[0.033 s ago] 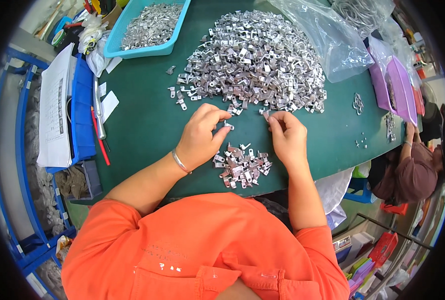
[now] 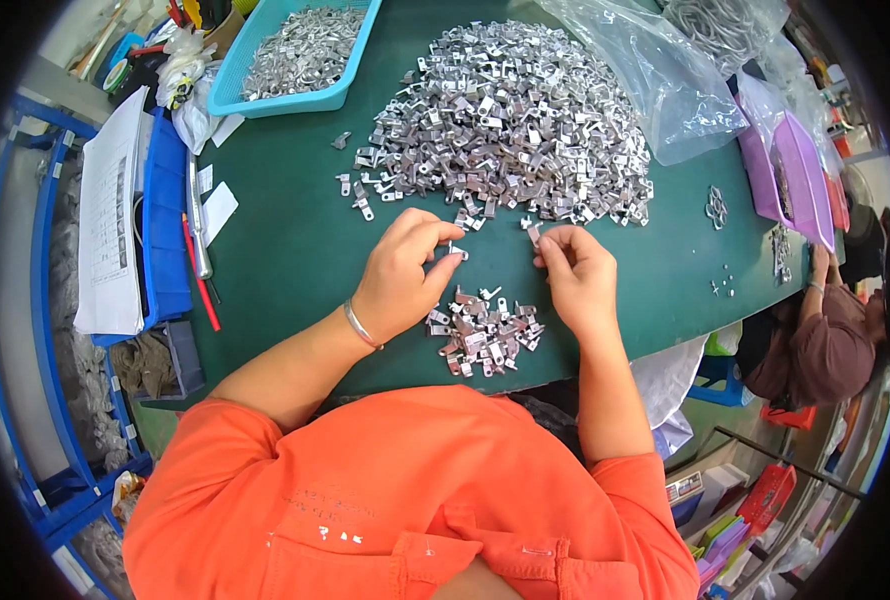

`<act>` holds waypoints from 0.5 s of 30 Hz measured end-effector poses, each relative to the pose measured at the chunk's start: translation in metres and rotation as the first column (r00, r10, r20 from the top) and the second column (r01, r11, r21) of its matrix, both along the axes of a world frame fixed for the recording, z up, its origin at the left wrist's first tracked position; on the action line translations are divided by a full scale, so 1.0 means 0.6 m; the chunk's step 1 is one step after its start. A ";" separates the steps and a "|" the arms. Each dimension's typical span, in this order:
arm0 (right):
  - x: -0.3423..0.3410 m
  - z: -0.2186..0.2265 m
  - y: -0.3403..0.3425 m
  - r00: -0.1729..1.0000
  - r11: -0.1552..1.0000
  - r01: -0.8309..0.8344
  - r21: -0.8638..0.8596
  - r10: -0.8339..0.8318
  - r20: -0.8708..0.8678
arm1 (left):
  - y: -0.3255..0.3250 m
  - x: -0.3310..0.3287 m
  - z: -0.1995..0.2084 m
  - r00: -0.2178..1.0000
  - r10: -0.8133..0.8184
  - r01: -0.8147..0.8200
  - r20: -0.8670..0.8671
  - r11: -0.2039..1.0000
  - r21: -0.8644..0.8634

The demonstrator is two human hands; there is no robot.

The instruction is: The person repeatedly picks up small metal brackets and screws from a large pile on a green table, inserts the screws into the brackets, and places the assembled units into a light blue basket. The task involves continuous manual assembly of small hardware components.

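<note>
Here, the left hand (image 2: 402,268) and the right hand (image 2: 577,275) are positioned apart above the green bench (image 2: 285,200), fingertips facing each other. The left hand pinches a small bent metal part (image 2: 459,252) between thumb and forefinger. The right hand pinches a second metal part (image 2: 535,233) at the tips of thumb and forefinger, near the front edge of the large pile.

The large pile (image 2: 510,120) of silver metal brackets lies directly beyond both hands. The small pile (image 2: 485,333) of similar brackets lies on the near side, between the two forearms. A few loose brackets (image 2: 363,200) lie just beyond the left hand. A metal bracelet (image 2: 358,324) encircles the left wrist.

Beyond the left hand and farther left, a light-blue basket (image 2: 285,105) contains more metal pieces. Well to the left of the left hand, papers (image 2: 110,230) rest against a blue bin (image 2: 170,260), with a red rod (image 2: 205,285) beside it.

Beyond the right hand, a clear plastic bag (image 2: 655,80) lies next to the large pile. To the right of the right hand is a cluster of silver links (image 2: 716,208); farther right stands a purple bin (image 2: 810,190), near a co-worker (image 2: 835,340) in a dark top.
</note>
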State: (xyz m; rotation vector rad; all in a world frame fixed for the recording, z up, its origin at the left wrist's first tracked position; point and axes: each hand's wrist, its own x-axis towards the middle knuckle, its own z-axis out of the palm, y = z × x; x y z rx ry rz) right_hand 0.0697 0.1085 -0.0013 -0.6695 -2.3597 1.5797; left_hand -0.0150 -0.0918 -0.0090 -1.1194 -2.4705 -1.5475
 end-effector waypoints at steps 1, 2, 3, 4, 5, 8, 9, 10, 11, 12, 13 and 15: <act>0.006 0.007 0.004 0.999 0.984 -0.027 -0.176 0.033 0.029 | -0.004 0.003 0.001 1.000 -0.019 0.019 0.002 1.000 -0.003; 0.013 0.010 0.002 0.998 0.958 -0.069 -0.278 0.070 -0.004 | -0.003 0.009 0.006 0.987 -0.067 0.061 0.144 0.997 0.045; 0.020 0.013 0.000 0.994 0.920 -0.112 -0.374 0.105 -0.041 | -0.001 0.018 0.013 0.953 -0.118 0.094 0.281 0.991 0.099; 0.029 0.014 -0.003 0.988 0.872 -0.155 -0.465 0.134 -0.079 | 0.000 0.025 0.020 0.896 -0.174 0.119 0.410 0.980 0.157; 0.035 0.014 -0.011 0.980 0.821 -0.199 -0.535 0.182 -0.086 | 0.000 0.030 0.025 0.784 -0.277 0.182 0.556 0.958 0.221; 0.044 0.028 -0.029 0.944 0.723 -0.289 -0.627 0.324 -0.061 | 0.007 0.040 0.009 0.695 -0.378 0.205 0.612 0.920 0.335; 0.045 0.027 -0.030 0.950 0.723 -0.269 -0.636 0.306 -0.055 | 0.007 0.037 0.012 0.636 -0.379 0.193 0.672 0.921 0.338; 0.044 0.027 -0.031 0.954 0.717 -0.253 -0.650 0.296 -0.044 | 0.004 0.033 0.017 0.573 -0.376 0.178 0.728 0.925 0.337; 0.044 0.027 -0.030 0.957 0.710 -0.236 -0.664 0.287 -0.033 | 0.002 0.029 0.020 0.506 -0.370 0.163 0.779 0.928 0.335; 0.044 0.027 -0.031 0.960 0.703 -0.219 -0.677 0.277 -0.022 | 0.001 0.028 0.019 0.488 -0.365 0.151 0.793 0.930 0.335; 0.044 0.028 -0.031 0.962 0.703 -0.214 -0.678 0.272 -0.021 | 0.001 0.027 0.018 0.469 -0.362 0.139 0.806 0.931 0.337; 0.043 0.029 -0.033 0.965 0.704 -0.203 -0.681 0.261 -0.019 | 0.000 0.026 0.014 0.450 -0.367 0.132 0.814 0.929 0.346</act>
